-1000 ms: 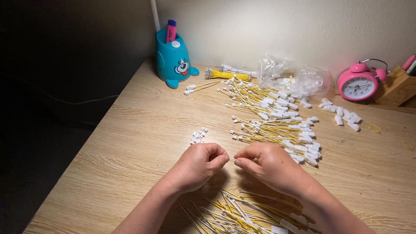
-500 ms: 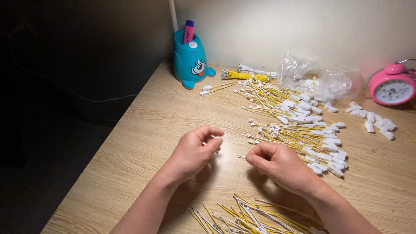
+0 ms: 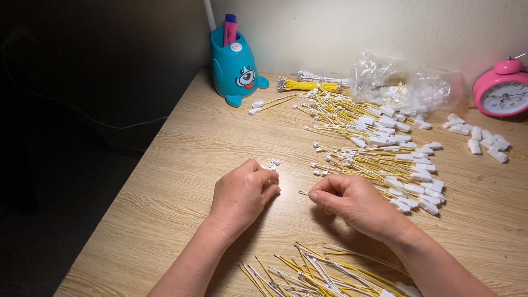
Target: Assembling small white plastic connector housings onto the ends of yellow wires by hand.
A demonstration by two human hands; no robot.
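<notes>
Centre of the frame, low on the wooden desk (image 3: 165,181): the right hand (image 3: 357,203) pinches a thin wire (image 3: 303,193) between thumb and forefinger, its bare metal tip poking out toward the left, fingers clamped tight on it. Just across, the left hand (image 3: 242,195) curls in, fingertips closed on a small white connector (image 3: 273,165) at the top of the fist, with a few more tiny white pieces right beside it. The two hands sit near each other, not touching. Along the bottom edge lies a loose heap of yellow and white wires (image 3: 308,275). Right of centre, a big spread of finished yellow wires with white plugs (image 3: 379,148) fans across the desk. Behind it, upper centre, a tied bundle of yellow wires (image 3: 311,85) lies flat. Upper right, a crumpled clear plastic bag (image 3: 404,85) holds white plastic bits, and loose white housings (image 3: 476,137) scatter to its right. Far upper right, a pink alarm clock (image 3: 503,91) stands at the frame edge. Upper left of centre, a teal cartoon-faced pen holder (image 3: 236,71) stands upright with a pink marker (image 3: 229,28) sticking out of it.
</notes>
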